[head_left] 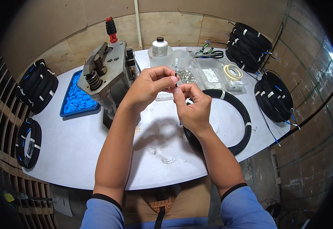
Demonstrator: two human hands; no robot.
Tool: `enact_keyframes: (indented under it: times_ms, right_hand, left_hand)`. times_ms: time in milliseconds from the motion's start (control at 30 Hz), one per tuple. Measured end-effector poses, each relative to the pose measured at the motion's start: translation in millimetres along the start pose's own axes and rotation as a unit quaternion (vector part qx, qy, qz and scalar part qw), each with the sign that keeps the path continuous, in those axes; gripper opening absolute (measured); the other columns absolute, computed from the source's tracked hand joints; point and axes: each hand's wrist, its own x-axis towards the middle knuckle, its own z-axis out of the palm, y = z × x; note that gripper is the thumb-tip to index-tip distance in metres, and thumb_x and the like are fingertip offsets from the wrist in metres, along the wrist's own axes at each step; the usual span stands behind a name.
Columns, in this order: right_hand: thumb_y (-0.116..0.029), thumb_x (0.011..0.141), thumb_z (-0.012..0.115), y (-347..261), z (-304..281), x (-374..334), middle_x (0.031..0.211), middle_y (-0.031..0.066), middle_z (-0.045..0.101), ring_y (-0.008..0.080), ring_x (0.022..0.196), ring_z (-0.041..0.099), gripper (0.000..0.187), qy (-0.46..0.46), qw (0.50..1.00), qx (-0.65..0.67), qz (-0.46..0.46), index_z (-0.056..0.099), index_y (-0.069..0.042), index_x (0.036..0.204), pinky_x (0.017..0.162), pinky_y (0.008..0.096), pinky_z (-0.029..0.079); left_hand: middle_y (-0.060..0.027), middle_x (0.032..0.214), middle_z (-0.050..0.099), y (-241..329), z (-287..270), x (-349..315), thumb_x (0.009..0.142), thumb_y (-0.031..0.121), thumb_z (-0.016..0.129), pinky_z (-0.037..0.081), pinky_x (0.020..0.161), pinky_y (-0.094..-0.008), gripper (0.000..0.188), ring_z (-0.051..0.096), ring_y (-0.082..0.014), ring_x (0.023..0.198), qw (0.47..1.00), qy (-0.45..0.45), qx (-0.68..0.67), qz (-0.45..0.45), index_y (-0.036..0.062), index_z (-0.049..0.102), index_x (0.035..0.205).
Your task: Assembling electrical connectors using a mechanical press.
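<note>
Both of my hands meet above the middle of the table, closed on the end of a black cable. A small silvery metal terminal (176, 63) stands upright at the cable's tip. My left hand (154, 84) pinches the cable just below the terminal between thumb and forefinger. Slightly lower, my right hand (193, 108) grips the same cable with its fingertips. A black cable coil (243, 110), bound with white tape, lies on the table beneath and to the right of my right hand. Fingers hide part of the cable.
Left of my hands stands a metal press (115, 61) beside a blue tray (81, 113) of blue pieces. Farther back are a white bottle (160, 49), metal terminals (188, 76), white pieces (210, 75), tape (232, 71) and pliers (204, 50). Cable coils (275, 97) line both sides.
</note>
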Motion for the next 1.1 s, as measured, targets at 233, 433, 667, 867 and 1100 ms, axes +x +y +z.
enact_keyframes:
  times_ms: [233, 433, 667, 867, 1100]
  right_hand:
    - [-0.013, 0.094, 0.074, 0.6, -0.2, -0.1, 0.073, 0.0049, 0.073, 0.0102, 0.062, 0.066, 0.011, -0.005, 1.0, -0.013, 0.003, 0.071, -0.002, 0.09, 0.062, 0.0274, 0.054]
    - [-0.012, 0.094, 0.073, -0.4, 0.9, -0.4, 0.074, 0.0054, 0.073, 0.0107, 0.062, 0.067, 0.011, 0.0, 1.0, -0.025, 0.006, 0.071, -0.002, 0.09, 0.062, 0.0277, 0.054]
    - [-0.012, 0.094, 0.073, 0.7, 0.1, -0.3, 0.074, 0.0057, 0.073, 0.0107, 0.062, 0.067, 0.012, -0.011, 1.0, -0.023, 0.012, 0.071, -0.001, 0.09, 0.062, 0.0279, 0.054]
    - [-0.012, 0.095, 0.073, 1.3, 1.8, -0.4, 0.074, 0.0057, 0.072, 0.0102, 0.062, 0.066, 0.012, -0.003, 1.0, -0.017, -0.002, 0.07, -0.001, 0.091, 0.062, 0.0278, 0.054]
    - [-0.012, 0.095, 0.073, 2.8, 1.7, -0.9, 0.073, 0.0052, 0.072, 0.0099, 0.062, 0.066, 0.012, -0.003, 1.0, -0.015, -0.002, 0.07, -0.001, 0.091, 0.062, 0.0275, 0.054]
  left_hand:
    - [-0.0016, 0.102, 0.069, -1.3, -5.7, 0.9, 0.095, 0.015, 0.075, 0.054, 0.086, -0.0294, 0.015, 0.064, -0.0104, 0.091, 1.0, -0.009, 0.024, -0.012, 0.0035, 0.069, 0.102]
    - [-0.0027, 0.092, 0.07, -1.5, -1.7, 0.3, 0.095, 0.015, 0.076, 0.054, 0.08, -0.0281, 0.017, 0.064, -0.0107, 0.084, 1.0, 0.011, 0.008, 0.01, 0.0001, 0.071, 0.101]
    - [-0.0029, 0.092, 0.071, -1.5, -2.4, 1.0, 0.095, 0.015, 0.077, 0.054, 0.08, -0.0282, 0.017, 0.065, -0.0109, 0.084, 1.0, 0.006, 0.008, 0.01, 0.0002, 0.071, 0.1]
    - [-0.0027, 0.101, 0.069, -1.6, -6.1, 1.3, 0.095, 0.014, 0.074, 0.055, 0.085, -0.0302, 0.014, 0.065, -0.0108, 0.091, 1.0, -0.003, 0.025, -0.006, 0.0022, 0.069, 0.101]
    - [-0.0029, 0.09, 0.071, -1.4, -2.6, 0.8, 0.095, 0.015, 0.076, 0.054, 0.079, -0.0282, 0.016, 0.065, -0.0102, 0.083, 1.0, 0.007, 0.017, 0.014, 0.0005, 0.071, 0.1]
